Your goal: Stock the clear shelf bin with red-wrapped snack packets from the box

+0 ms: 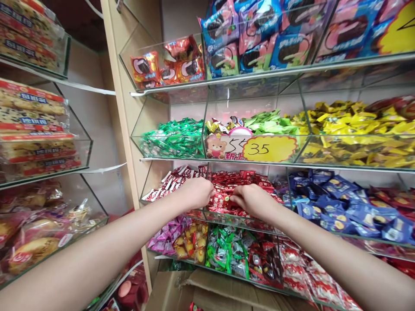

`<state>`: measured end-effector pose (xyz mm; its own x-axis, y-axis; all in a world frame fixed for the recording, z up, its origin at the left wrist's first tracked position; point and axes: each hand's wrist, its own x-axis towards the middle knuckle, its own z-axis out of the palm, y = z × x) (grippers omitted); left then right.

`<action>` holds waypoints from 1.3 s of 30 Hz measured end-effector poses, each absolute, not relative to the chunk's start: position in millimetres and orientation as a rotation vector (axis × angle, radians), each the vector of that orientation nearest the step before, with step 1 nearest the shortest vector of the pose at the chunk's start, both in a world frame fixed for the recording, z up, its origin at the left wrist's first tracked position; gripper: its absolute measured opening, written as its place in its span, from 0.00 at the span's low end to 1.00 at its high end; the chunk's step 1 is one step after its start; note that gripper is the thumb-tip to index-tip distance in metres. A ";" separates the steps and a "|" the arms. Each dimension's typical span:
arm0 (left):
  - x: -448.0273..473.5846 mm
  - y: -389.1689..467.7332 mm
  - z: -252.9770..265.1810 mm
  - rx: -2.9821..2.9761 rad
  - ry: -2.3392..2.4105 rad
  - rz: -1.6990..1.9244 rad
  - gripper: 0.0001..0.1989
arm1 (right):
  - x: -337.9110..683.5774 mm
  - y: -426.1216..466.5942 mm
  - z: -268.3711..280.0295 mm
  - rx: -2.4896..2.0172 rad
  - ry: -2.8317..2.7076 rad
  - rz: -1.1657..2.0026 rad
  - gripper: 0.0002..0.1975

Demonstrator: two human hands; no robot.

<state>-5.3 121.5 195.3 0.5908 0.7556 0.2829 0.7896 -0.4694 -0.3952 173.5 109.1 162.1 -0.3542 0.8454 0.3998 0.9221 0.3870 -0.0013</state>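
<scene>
- Nearest the camera, a brown cardboard box [207, 289] sits open on the floor below the shelving.
- Both bare arms stretch forward into the middle clear acrylic bin [227, 216] full of small red-wrapped candies [240, 183].
- The left hand [196, 192] is curled into a closed grip at the bin's left edge, right by the divider; it looks bunched over sweets, but what is inside I cannot tell.
- The right hand [251, 199] lies palm-down on the red pile, its grip partly closed, fingertips pinching at a wrapper near the centre.
- My read: this is sorting or tidying the red candies, mid-step; next calls for a firm pinch and a clean lift clear of the acrylic edge.
- To the right, blue-wrapped candies [340, 203] fill the neighbouring bin.
- Above, a yellow price tag reading 35 [269, 149] fronts green and yellow sweets.
</scene>
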 end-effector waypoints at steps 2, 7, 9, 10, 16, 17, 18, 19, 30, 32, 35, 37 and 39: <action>-4.3 125.8 196.5 -2.335 -1.273 -0.118 0.16 | 173.7 113.3 164.4 -1.537 -2.288 -0.323 0.13; 5.1 131.0 200.8 -2.330 -1.388 -0.133 0.18 | 173.3 121.4 167.6 -1.595 -2.215 -0.285 0.14; 10.4 129.4 201.8 -2.327 -1.434 -0.115 0.18 | 172.0 123.2 165.8 -1.631 -2.200 -0.253 0.14; 12.7 127.9 202.1 -2.324 -1.454 -0.105 0.17 | 171.5 123.8 164.4 -1.644 -2.197 -0.242 0.14; 13.4 118.5 202.0 -2.289 -1.468 -0.143 0.15 | 171.6 123.7 159.2 -1.648 -2.201 -0.200 0.15; 12.0 117.6 201.8 -2.295 -1.446 -0.156 0.16 | 171.2 123.4 159.7 -1.644 -2.203 -0.197 0.15; 10.6 117.0 201.5 -2.304 -1.419 -0.168 0.16 | 170.5 123.2 160.5 -1.639 -2.201 -0.198 0.15; 9.6 116.7 201.2 -2.314 -1.392 -0.175 0.16 | 169.5 123.1 161.5 -1.633 -2.200 -0.200 0.15; 6.9 118.0 194.1 -2.328 -1.384 -0.068 0.15 | 192.9 110.5 170.9 -1.538 -2.521 -0.109 0.09; 8.0 114.9 195.8 -2.315 -1.372 -0.090 0.15 | 195.7 107.9 169.3 -1.537 -2.554 -0.136 0.10; 12.6 108.6 197.7 -2.320 -1.297 -0.152 0.15 | 192.4 107.0 166.8 -1.536 -2.576 -0.188 0.08; 17.2 105.3 196.7 -2.366 -1.206 -0.174 0.14 | 189.2 108.5 165.6 -1.530 -2.576 -0.208 0.08; 22.3 104.5 193.3 -2.427 -1.119 -0.169 0.13 | 187.9 111.5 164.5 -1.521 -2.560 -0.209 0.08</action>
